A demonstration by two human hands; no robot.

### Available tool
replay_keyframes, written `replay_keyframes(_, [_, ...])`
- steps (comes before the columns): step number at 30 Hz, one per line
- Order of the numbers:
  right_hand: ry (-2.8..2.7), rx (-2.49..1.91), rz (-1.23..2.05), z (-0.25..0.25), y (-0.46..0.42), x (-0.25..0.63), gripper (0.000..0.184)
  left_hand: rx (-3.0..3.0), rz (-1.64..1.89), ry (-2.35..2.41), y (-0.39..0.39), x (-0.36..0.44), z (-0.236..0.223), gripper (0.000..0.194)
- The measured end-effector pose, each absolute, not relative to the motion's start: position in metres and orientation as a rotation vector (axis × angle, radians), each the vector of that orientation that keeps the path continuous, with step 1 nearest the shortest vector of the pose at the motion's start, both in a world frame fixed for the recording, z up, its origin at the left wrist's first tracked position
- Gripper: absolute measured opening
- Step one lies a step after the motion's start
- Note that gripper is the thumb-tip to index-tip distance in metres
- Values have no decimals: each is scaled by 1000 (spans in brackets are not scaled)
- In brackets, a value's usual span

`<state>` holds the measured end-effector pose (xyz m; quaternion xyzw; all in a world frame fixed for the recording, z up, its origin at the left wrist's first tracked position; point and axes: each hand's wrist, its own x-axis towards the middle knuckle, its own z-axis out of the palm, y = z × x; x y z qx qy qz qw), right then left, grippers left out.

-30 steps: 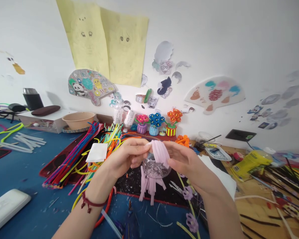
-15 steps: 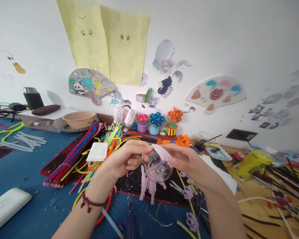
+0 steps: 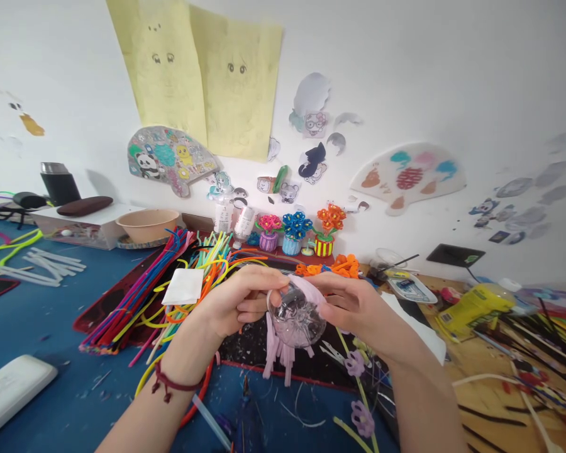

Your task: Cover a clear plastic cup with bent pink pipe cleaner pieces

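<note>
Between my two hands is the clear, ridged base of a cut plastic bottle (image 3: 296,322), tilted with its underside toward me. Pale pink pipe cleaners (image 3: 306,289) lie side by side along its upper right wall. My left hand (image 3: 249,297) pinches the upper left edge between thumb and fingers. On the other side, my right hand (image 3: 346,301) grips the base over the pink strips, its thumb on their lower ends. More pale pink pipe-cleaner pieces (image 3: 279,357) lie on the dark mat just below. A blue glue gun (image 3: 248,415) sits near the front.
Bundled coloured pipe cleaners (image 3: 136,296) lie at left, a white paper square (image 3: 183,287) on top. Pipe-cleaner flower pots (image 3: 291,242) stand by the wall. Purple flowers (image 3: 362,418) and scissors (image 3: 332,352) lie near my right forearm. A yellow packet (image 3: 474,309) is farther right.
The bottle base has tipped very slightly, and its pink strips look a little narrower from here. Both hands keep the same hold. The whole view has shifted slightly.
</note>
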<state>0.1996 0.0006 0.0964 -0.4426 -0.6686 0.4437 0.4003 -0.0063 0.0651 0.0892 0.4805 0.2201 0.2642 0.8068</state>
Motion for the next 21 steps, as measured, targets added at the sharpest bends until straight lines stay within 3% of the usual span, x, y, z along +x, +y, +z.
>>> replay_keyframes(5, [-1714, -1165, 1066, 98, -1, 200, 42, 1026, 562, 478, 64, -6, 90, 18])
replay_keyframes(12, [-1564, -1016, 1090, 94, 3, 204, 54, 1110, 621, 472, 67, -5, 86, 19])
replay_keyframes(17, [-1429, -1151, 528, 95, 1, 202, 22, 1391, 940, 645, 64, -5, 92, 36])
replay_keyframes(21, [-1655, -1075, -126, 103, -11, 194, 25, 1766, 1065, 800, 50, -7, 105, 40])
